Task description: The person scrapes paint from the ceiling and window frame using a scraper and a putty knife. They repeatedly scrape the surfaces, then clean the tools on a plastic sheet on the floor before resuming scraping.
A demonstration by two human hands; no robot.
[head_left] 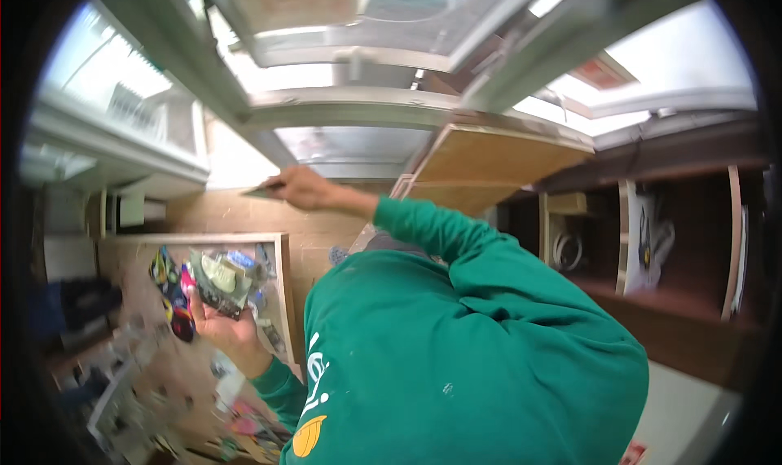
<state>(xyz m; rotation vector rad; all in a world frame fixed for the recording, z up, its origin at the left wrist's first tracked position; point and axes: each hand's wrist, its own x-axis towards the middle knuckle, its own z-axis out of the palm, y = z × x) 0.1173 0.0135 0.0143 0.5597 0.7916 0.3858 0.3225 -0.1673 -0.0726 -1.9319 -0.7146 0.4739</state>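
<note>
My right hand (303,189) is stretched out over the wooden floor, closed around a thin, flat, dark object (265,191) with a pointed end. Its kind is too small and blurred to make out. Lower left, my left hand (226,328) is turned palm up, its fingers and thumb around a dark, crumpled packet-like thing (210,279) with a pale yellowish piece on top. This hand is over an open wooden drawer or shallow box (285,290). Several small colourful items lie in it, among them a blue and white packet (241,259).
A glazed door frame (350,116) spans the far side. Wooden panels (489,159) lean near its right end. Dark shelves on the right hold a white coil (568,251) and a plastic bag (661,249). Blurred clutter (147,375) fills the lower left.
</note>
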